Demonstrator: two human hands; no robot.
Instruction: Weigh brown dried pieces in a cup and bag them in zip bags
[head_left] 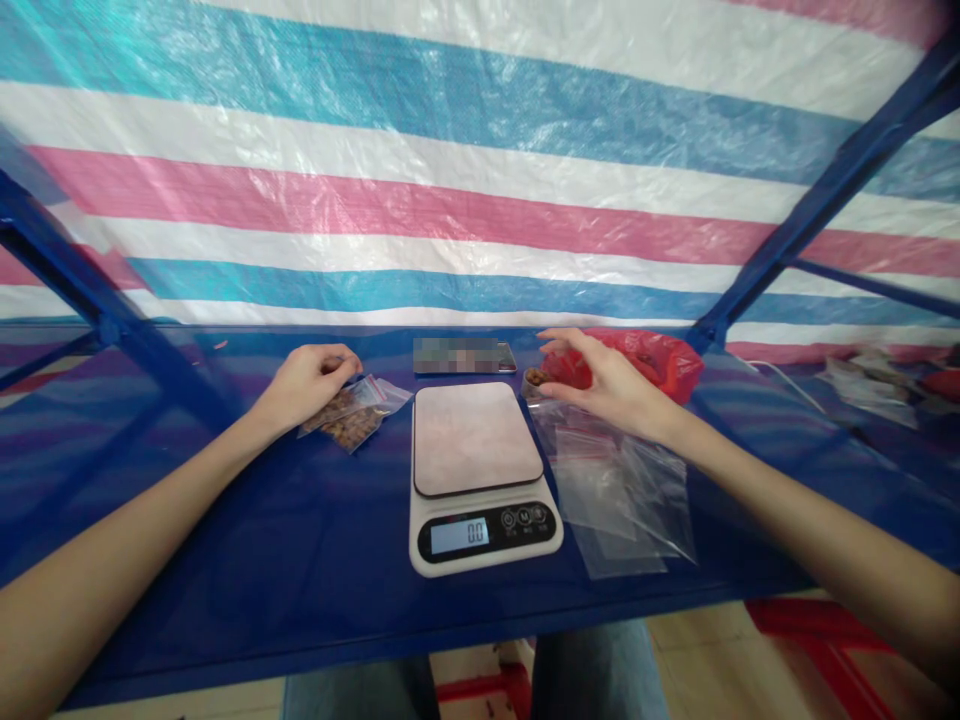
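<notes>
My left hand rests at the left with its fingers curled in, over small clear zip bags filled with brown pieces. Whether it grips a bag edge is hidden. On the right, my right hand is open, thumb and fingers spread. Its thumb tip is close beside a small cup of brown pieces; I cannot tell if they touch. Behind that hand lies a red plastic bag. Between my hands stands a white kitchen scale, its pan bare and its display reading 0.0.
Flat clear zip bags lie to the right of the scale. A phone-like flat device, partly blurred out, lies behind it. Blue frame bars rise on both sides, before a striped plastic sheet. The blue table's front edge is near my legs.
</notes>
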